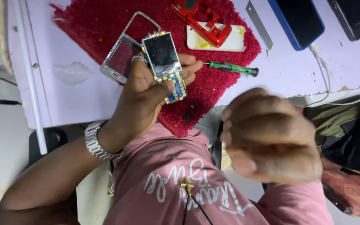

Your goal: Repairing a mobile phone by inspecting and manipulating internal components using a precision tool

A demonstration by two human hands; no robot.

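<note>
On the lilac bench (84, 104) a red mat (226, 89) lies under most of the work, and the person leans over it in a pink shirt. The right hand (271, 135), close to the camera and blurred, is curled into a fist at the near right, well apart from the mat; whether anything sits inside it I cannot tell. The left hand (146, 93), with a watch on the wrist and a ring on one finger, is clamped on a phone board (165, 62): a small circuit board with its dark screen on top and a blue keypad section with gold contacts below, held face up over the mat's left part, thumb on the keypad end. Just behind it, on the left, lies a clear front frame (119, 56). At the far middle a red housing (198, 18) rests on a white back cover (230, 41). A green screwdriver (230, 68) lies on the mat just right of the fingertips, near but not touching. A blue phone (298, 21) and a dark phone (353, 16) sit at the far right, with a white cable running near. As a judgement, the phone is stripped and the board is being inspected in hand; any further work on it would call for a steady hold and a free right hand to reach the screwdriver.
</note>
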